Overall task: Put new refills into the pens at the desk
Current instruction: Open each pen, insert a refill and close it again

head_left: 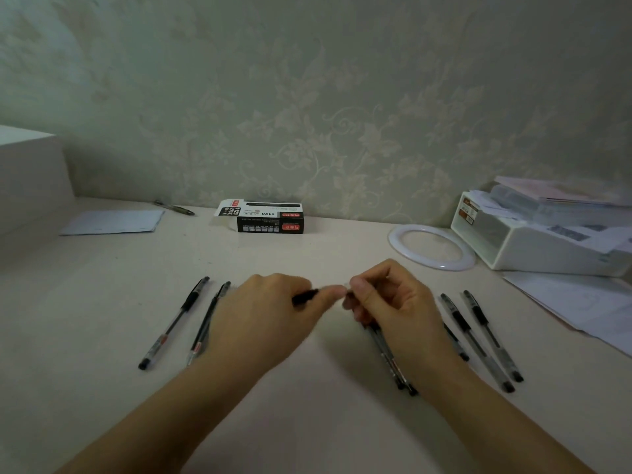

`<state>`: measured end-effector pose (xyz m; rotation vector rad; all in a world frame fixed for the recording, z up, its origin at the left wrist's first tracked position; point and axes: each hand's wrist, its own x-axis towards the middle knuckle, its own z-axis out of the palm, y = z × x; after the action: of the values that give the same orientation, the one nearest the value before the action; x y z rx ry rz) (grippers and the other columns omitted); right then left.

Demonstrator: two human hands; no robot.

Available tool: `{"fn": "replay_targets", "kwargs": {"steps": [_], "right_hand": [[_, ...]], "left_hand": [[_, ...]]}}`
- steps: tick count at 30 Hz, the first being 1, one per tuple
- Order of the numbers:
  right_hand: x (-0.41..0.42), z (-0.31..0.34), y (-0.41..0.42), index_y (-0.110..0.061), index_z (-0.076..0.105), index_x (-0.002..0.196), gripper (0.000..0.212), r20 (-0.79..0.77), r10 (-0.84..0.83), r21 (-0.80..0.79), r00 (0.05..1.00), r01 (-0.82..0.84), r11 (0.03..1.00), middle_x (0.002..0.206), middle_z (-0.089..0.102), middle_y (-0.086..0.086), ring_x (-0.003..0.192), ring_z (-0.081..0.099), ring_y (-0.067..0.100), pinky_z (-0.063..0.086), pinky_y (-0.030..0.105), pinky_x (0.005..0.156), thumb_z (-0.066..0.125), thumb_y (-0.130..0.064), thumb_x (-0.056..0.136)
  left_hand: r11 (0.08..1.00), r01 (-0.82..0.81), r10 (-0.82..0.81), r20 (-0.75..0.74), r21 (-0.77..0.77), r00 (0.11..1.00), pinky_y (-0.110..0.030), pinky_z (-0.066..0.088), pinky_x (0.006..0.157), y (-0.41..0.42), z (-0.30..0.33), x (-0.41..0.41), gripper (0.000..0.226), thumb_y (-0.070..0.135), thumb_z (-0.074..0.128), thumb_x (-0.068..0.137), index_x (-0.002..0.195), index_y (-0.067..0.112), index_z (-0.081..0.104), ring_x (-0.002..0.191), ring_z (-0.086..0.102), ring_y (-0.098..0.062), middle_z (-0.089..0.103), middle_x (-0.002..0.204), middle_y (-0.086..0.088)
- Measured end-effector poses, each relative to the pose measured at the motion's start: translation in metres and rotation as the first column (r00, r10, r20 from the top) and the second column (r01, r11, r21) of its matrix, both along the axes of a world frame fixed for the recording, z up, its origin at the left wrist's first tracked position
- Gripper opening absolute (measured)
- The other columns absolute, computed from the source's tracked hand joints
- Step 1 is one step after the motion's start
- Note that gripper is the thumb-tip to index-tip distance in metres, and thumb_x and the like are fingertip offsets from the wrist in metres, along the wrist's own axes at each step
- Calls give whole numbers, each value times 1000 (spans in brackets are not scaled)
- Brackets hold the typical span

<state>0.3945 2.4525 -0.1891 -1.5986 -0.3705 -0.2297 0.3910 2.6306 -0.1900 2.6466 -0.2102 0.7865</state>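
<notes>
Two bare forearms, hands (270, 309) apparently ringless, no sleeves.

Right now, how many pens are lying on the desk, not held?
At least 7: two black-capped clear pens left of the left hand; two far right; two or three partly hidden under the right hand; one dark pen by the wall.
</notes>
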Motion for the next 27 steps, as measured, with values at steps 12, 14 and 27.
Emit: {"fn": "replay_targets", "kwargs": {"steps": [12, 14, 27], "right_hand": [[10, -12, -16, -28, 62, 83, 13, 246, -107, -516, 963, 224, 827, 77, 67, -15, 74, 64, 5, 49, 13, 64, 69, -20, 89], [10, -14, -15, -27, 60, 84, 13, 270, -77, -600, 960, 231, 766, 76, 64, -15, 75, 61, 5, 48, 16, 65, 68, -18, 89], [11, -21, -11, -26, 63, 100, 14, 259, -17, -750, 966, 213, 626, 88, 59, -18, 88, 51, 3, 42, 17, 74, 68, -31, 88]], "left_hand": [[981, 53, -74, -109, -188, 991, -30, 36, 46, 3, -3, 4, 29, 54, 36, 92, 86, 26, 33, 49, 51, -12, 53, 54, 3], [980, 95, -113, -96, -172, 989, -28, 30, 44, 3, -5, 4, 20, 40, 41, 96, 87, 25, 32, 48, 47, -10, 49, 54, 5], [975, 206, -216, -150, -84, 965, -20, 32, 53, 3, -10, 8, 17, 40, 48, 95, 86, 30, 39, 64, 48, -5, 50, 74, 12]]}}
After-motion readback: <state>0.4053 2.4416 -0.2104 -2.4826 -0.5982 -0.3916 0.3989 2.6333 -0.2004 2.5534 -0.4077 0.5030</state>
